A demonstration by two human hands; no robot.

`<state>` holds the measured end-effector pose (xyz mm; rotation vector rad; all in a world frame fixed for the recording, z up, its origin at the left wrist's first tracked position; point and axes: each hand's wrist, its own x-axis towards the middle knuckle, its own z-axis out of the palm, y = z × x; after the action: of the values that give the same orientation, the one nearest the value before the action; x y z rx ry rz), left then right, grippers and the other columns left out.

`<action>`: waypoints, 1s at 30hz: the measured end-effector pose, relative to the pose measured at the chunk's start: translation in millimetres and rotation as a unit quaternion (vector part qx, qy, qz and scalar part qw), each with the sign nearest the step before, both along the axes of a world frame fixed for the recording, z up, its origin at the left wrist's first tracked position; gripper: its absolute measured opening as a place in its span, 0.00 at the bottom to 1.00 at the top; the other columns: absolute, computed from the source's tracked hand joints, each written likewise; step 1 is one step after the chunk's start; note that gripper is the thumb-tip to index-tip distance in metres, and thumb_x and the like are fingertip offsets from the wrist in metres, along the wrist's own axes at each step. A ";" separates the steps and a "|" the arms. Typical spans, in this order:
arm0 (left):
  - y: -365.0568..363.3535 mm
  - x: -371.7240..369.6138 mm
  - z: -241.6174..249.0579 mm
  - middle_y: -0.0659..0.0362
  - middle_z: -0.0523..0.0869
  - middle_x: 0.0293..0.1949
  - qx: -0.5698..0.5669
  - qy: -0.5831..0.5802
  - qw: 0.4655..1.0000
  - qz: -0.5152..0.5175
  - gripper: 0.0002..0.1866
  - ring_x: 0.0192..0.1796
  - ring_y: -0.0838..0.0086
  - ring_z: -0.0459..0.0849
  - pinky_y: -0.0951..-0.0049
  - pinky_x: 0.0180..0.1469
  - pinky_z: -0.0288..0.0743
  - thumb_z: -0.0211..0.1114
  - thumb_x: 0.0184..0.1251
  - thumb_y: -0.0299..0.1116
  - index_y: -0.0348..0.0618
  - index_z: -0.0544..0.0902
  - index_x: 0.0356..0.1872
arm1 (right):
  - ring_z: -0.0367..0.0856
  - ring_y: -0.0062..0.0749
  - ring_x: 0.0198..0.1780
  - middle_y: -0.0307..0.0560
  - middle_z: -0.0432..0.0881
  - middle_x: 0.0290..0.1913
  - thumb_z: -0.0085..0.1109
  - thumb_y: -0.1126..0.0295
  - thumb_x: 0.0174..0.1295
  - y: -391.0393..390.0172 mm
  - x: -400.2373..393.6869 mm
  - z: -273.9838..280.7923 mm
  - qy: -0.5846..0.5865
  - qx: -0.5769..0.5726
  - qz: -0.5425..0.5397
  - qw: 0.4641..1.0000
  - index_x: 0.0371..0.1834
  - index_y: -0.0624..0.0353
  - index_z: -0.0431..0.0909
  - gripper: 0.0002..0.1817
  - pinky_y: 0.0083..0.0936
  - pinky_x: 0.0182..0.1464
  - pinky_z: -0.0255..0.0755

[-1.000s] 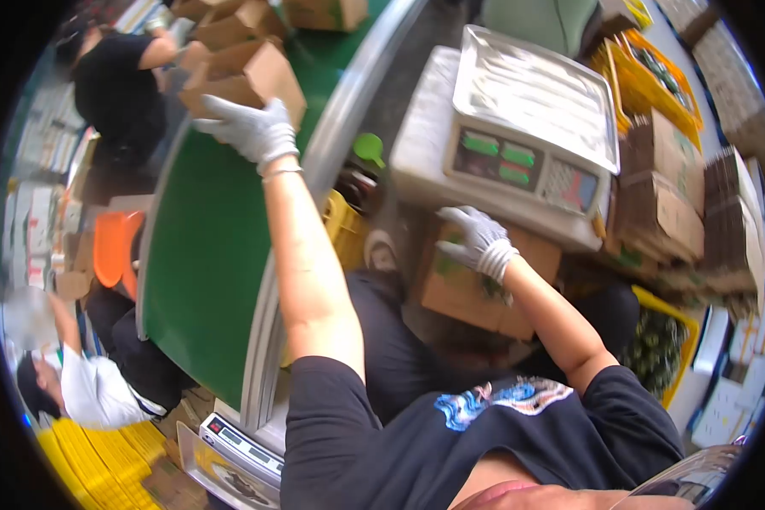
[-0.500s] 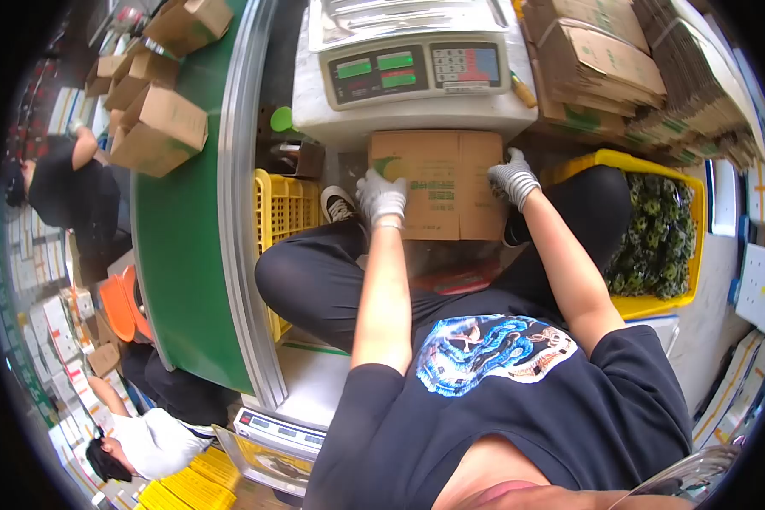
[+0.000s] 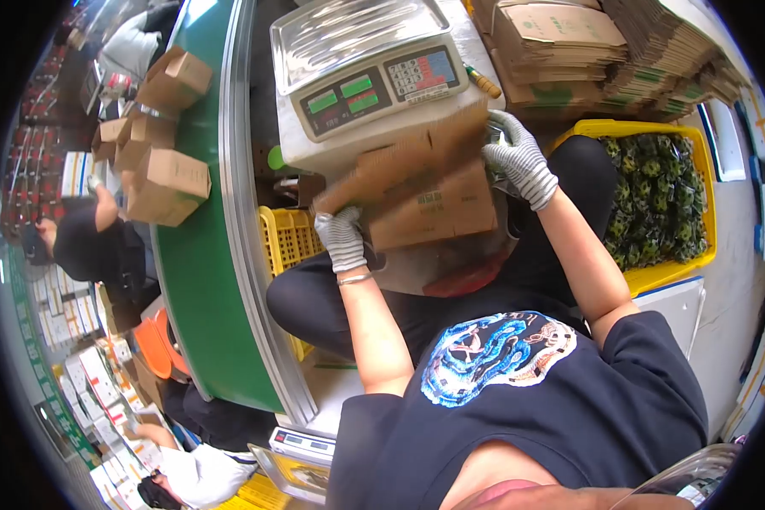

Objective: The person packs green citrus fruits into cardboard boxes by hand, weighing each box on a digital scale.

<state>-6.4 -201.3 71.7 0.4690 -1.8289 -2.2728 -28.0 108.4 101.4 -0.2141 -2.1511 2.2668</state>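
In front of me a brown cardboard box [image 3: 438, 208] with green print is held low between my legs. A raised, motion-blurred flap runs slantwise across its top. My left hand [image 3: 342, 240], in a striped glove, grips the flap's lower left end, its fingertips partly hidden. Around the upper right end closes my right hand [image 3: 521, 161], gloved the same way, with thumb and fingers at the cardboard. The box's inside is not visible from here.
Just beyond the box stands a digital scale [image 3: 374, 81] with a metal tray. Flattened cartons [image 3: 561, 38] are stacked at back right, above a yellow crate [image 3: 712, 204] of dark green bagged produce. Along the left runs a green conveyor [image 3: 208, 280] carrying open boxes [image 3: 170, 187]; co-workers sit beyond it.
The cardboard flap has swung up and tilted. My left hand moved left and down, my right hand slightly up. The whole view has turned a little.
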 end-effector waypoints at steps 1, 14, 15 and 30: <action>-12.2 -11.7 -28.0 0.61 0.77 0.30 -0.387 0.040 0.915 -0.113 0.07 0.32 0.77 0.76 0.80 0.36 0.72 0.55 0.52 0.17 0.40 0.74 0.31 | 0.75 0.25 0.47 0.44 0.75 0.53 0.56 0.81 0.51 -2.9 -0.1 7.7 -0.024 -0.053 0.011 0.998 0.62 0.64 0.66 0.30 0.20 0.48 0.73; 12.8 25.5 -11.2 0.55 0.80 0.54 -0.181 0.186 0.952 -0.160 0.25 0.58 0.70 0.76 0.71 0.63 0.66 0.70 0.57 0.36 0.33 0.78 0.53 | 0.75 0.22 0.41 0.43 0.80 0.39 0.69 0.56 0.53 1.7 -24.6 4.7 -0.083 -0.025 0.021 0.996 0.50 0.62 0.75 0.27 0.23 0.43 0.73; 17.3 29.7 -9.4 0.54 0.79 0.56 -0.106 0.163 0.968 -0.161 0.32 0.60 0.68 0.75 0.71 0.65 0.63 0.72 0.56 0.43 0.33 0.75 0.58 | 0.75 0.22 0.41 0.42 0.80 0.39 0.69 0.57 0.53 5.8 -24.0 10.7 -0.077 -0.007 0.031 0.997 0.50 0.62 0.75 0.26 0.23 0.43 0.73; 33.2 33.8 58.1 0.53 0.79 0.57 -0.559 0.236 0.757 -0.243 0.26 0.68 0.43 0.63 0.55 0.65 0.66 0.79 0.33 0.41 0.53 0.87 0.42 | 0.77 0.47 0.55 0.58 0.77 0.53 0.72 0.49 0.42 -35.9 -2.8 79.5 -0.085 0.541 0.192 0.814 0.57 0.61 0.67 0.42 0.35 0.56 0.73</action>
<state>27.4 -168.1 129.9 -0.7687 -2.6649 -0.8622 -30.8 72.5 180.9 0.0594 -3.3733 0.7445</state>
